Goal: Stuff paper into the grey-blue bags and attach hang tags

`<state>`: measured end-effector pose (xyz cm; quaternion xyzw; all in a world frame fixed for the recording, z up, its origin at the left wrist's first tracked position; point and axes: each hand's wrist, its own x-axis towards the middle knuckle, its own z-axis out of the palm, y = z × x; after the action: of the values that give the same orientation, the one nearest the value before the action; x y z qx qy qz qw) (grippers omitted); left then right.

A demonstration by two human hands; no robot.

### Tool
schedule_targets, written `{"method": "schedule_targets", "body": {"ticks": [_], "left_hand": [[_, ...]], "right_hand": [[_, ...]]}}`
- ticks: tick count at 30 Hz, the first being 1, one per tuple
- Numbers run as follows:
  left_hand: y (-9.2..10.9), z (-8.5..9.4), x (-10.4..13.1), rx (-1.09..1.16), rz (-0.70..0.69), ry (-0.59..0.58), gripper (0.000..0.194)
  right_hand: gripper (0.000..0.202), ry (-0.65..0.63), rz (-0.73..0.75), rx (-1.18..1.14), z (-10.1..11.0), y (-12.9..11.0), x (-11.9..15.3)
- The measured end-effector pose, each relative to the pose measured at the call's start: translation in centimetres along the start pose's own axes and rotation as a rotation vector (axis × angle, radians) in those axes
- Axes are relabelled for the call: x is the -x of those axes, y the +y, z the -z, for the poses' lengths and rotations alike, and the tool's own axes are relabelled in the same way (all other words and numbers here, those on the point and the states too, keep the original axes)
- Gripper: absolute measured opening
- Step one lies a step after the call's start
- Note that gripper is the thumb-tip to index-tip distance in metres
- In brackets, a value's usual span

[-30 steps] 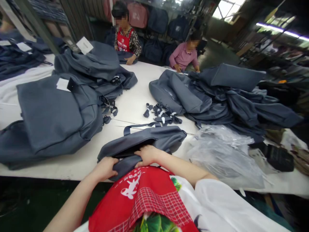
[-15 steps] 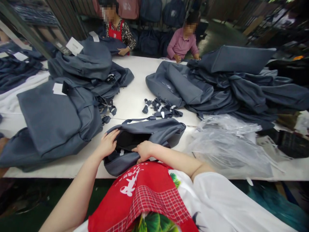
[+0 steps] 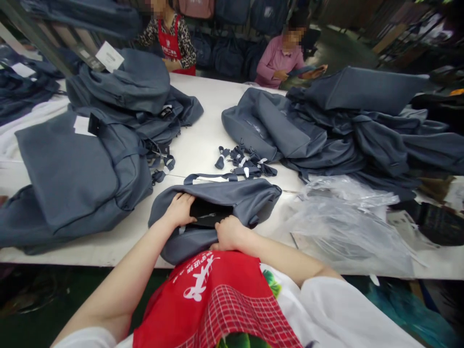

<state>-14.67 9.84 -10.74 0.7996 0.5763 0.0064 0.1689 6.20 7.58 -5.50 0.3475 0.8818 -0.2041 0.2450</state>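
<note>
A dark blue-grey bag (image 3: 253, 195) lies at the table's front edge against my apron, its zippered mouth gaping and its black lining showing. At the left end of the mouth my left hand (image 3: 180, 210) grips the edge, its fingers bent over the fabric and partly inside. My right hand (image 3: 232, 233) is closed on the near edge, right of the middle, with its fingertips partly hidden. Behind the bag a strap handle (image 3: 210, 177) lies on the white table.
Bundled straps (image 3: 246, 162) lie just beyond the bag. Stacked bags (image 3: 72, 164) with tags stand left; another heap (image 3: 333, 125) is at the back right. Clear plastic bags (image 3: 348, 227) lie right. Across the table (image 3: 210, 96) are two people, one in a red apron (image 3: 169, 43), one in pink (image 3: 273, 60).
My left hand has shifted right and further into the bag's mouth. My right hand has moved slightly right along the near edge. The person in pink now holds up something dark.
</note>
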Motion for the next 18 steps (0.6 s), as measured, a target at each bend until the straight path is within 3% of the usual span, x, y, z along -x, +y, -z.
{"method": "schedule_targets", "body": {"ticks": [3, 6, 8, 10, 12, 14, 16, 18], "left_hand": [[-0.3, -0.7, -0.9, 0.027, -0.005, -0.033, 0.101], [-0.4, -0.9, -1.2, 0.044, -0.025, -0.055, 0.104], [-0.2, -0.5, -1.2, 0.074, -0.027, -0.048, 0.088], [0.4, 0.2, -1.2, 0.157, -0.009, -0.04, 0.06], [1.7, 1.0, -1.6, 0.311, -0.01, -0.051, 0.037], [3.4, 1.6, -2.4, 0.478, -0.065, -0.09, 0.032], [5.5, 2.1, -3.6, 0.55, -0.105, -0.099, 0.032], [7.5, 2.6, -5.0, 0.51, -0.058, -0.029, 0.035]], "right_hand": [[0.055, 0.013, 0.068, -0.008, -0.6, 0.7, 0.3], [0.043, 0.049, 0.128, -0.042, -0.7, 1.2, 0.5], [0.047, 0.146, 0.178, -0.09, 0.0, 1.9, 0.8], [0.059, 0.322, 0.21, -0.14, 1.2, 3.4, 1.5], [0.07, 0.519, 0.129, -0.18, 2.5, 6.0, 2.4], [0.072, 0.66, -0.057, -0.218, 3.2, 9.3, 3.2], [0.068, 0.692, -0.202, -0.271, 3.2, 12.7, 3.6], [0.058, 0.651, -0.218, -0.326, 2.6, 15.2, 3.8]]}}
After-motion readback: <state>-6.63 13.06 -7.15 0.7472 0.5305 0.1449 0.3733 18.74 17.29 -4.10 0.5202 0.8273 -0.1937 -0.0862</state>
